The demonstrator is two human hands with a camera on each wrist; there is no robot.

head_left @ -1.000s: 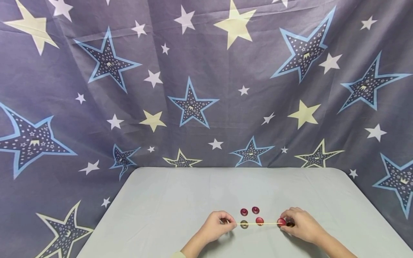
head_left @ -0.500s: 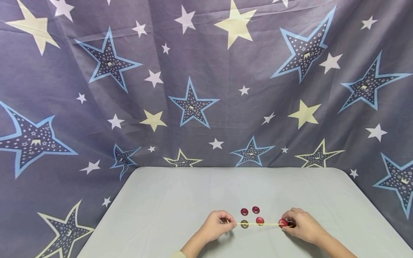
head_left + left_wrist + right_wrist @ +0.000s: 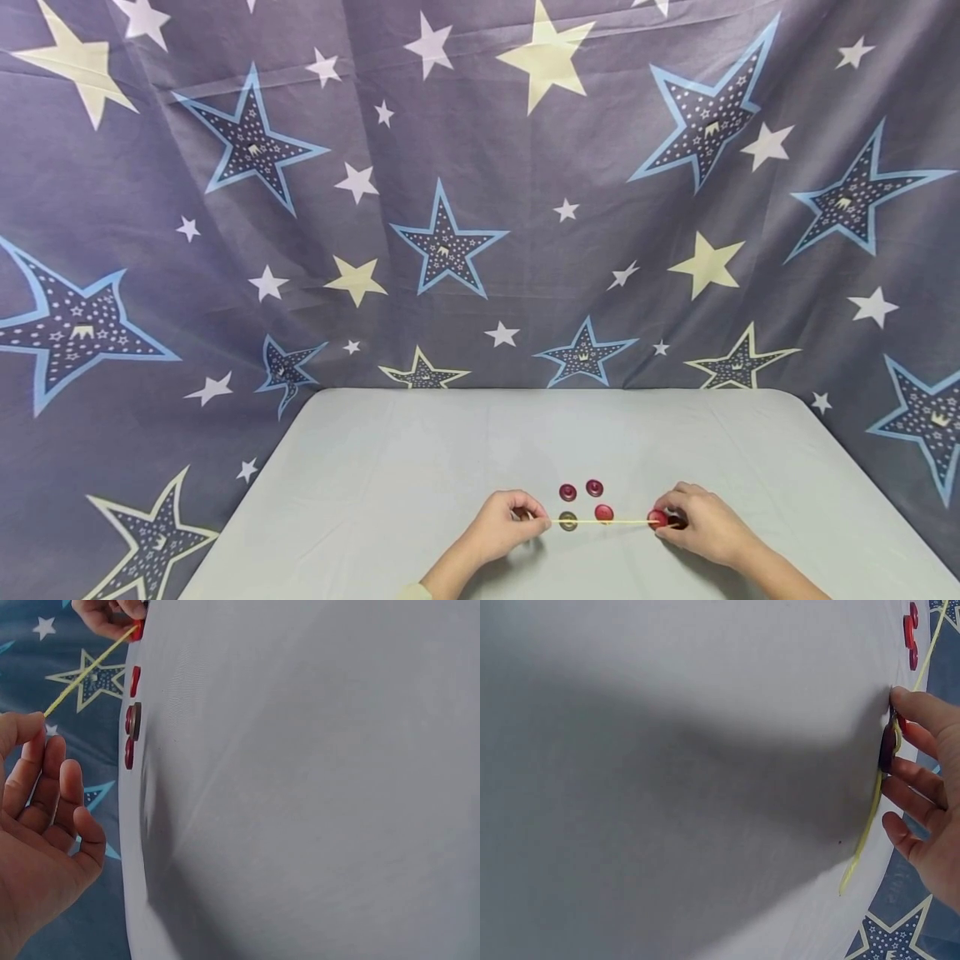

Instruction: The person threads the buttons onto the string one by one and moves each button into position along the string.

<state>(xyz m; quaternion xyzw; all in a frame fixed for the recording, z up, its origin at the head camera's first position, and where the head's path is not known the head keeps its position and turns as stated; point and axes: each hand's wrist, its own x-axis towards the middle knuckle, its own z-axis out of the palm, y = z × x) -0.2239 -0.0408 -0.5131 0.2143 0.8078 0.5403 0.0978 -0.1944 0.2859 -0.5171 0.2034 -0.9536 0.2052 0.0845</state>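
Observation:
In the head view my left hand (image 3: 504, 525) pinches one end of a yellow string (image 3: 630, 522) between thumb and forefinger. Stretched taut, the string runs right to a red button (image 3: 657, 519), which my right hand (image 3: 708, 525) grips by its edge with thumb and fingers. A dark button (image 3: 886, 748) sits on the string under the right hand's fingers, and the string's loose tail (image 3: 866, 832) trails past it on the table. The taut length passes above a brown button (image 3: 567, 522) and beside or over another red button (image 3: 603, 514) lying between the hands.
Two dark red buttons, one at left (image 3: 567, 492) and one at right (image 3: 595, 488), lie just beyond the string. Everything rests on a pale table (image 3: 420, 450). Behind it hangs a dark curtain (image 3: 480, 150) printed with stars.
The right hand and its red button have shifted very slightly to the right. My left hand stays where it was, still pinching the string.

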